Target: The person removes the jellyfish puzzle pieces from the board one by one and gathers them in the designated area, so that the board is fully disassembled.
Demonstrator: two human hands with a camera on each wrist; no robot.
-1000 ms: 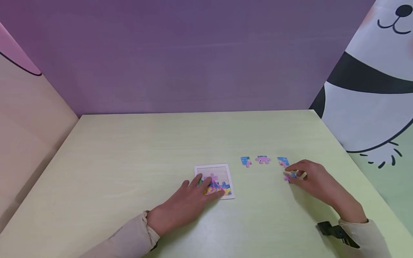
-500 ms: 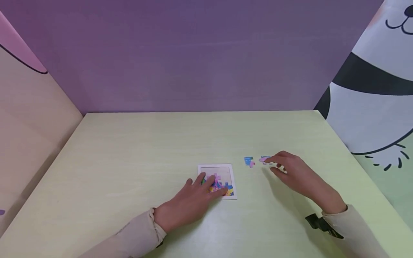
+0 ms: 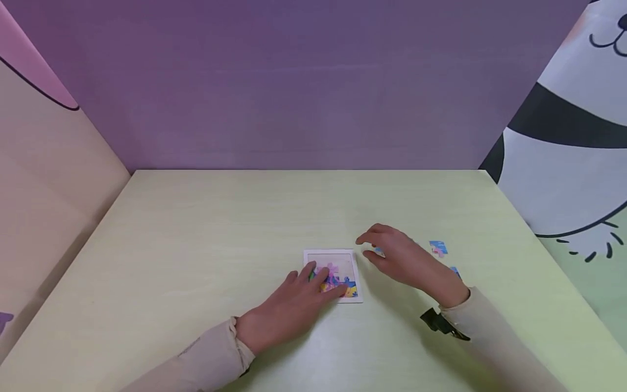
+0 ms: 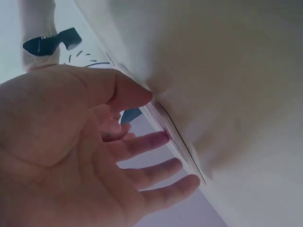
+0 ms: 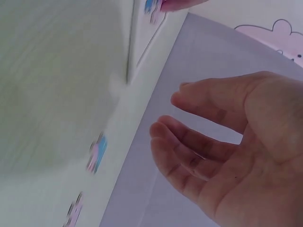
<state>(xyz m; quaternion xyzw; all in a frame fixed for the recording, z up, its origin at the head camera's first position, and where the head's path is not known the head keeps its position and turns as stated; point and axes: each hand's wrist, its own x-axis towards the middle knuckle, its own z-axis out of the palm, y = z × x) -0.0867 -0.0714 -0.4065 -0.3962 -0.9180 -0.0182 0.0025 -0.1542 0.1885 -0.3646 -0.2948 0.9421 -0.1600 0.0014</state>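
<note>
A white-framed jigsaw puzzle [image 3: 333, 253] lies on the table with pink, blue and yellow pieces in its lower part. My left hand [image 3: 291, 305] rests on it with spread fingers, covering its lower left. In the left wrist view, the fingertips [image 4: 161, 138] meet the edge of the board. Just right of the board hovers my right hand [image 3: 406, 261], fingers bent loosely with a gap to the thumb. A blue and pink puzzle piece [image 5: 98, 153] lies below it, mostly hidden in the head view. The right wrist view shows nothing between finger and thumb.
Farther right lie a blue and pink puzzle piece [image 3: 438, 248] and another piece [image 3: 455, 270], partly behind the right wrist. A pink piece [image 5: 74, 210] shows at the bottom of the right wrist view. The purple wall [image 3: 303, 109] stands behind the table.
My right hand has moved left, from the pieces at far right across the pink piece to beside the board. The left hand stays on the puzzle. The view has shifted slightly.
</note>
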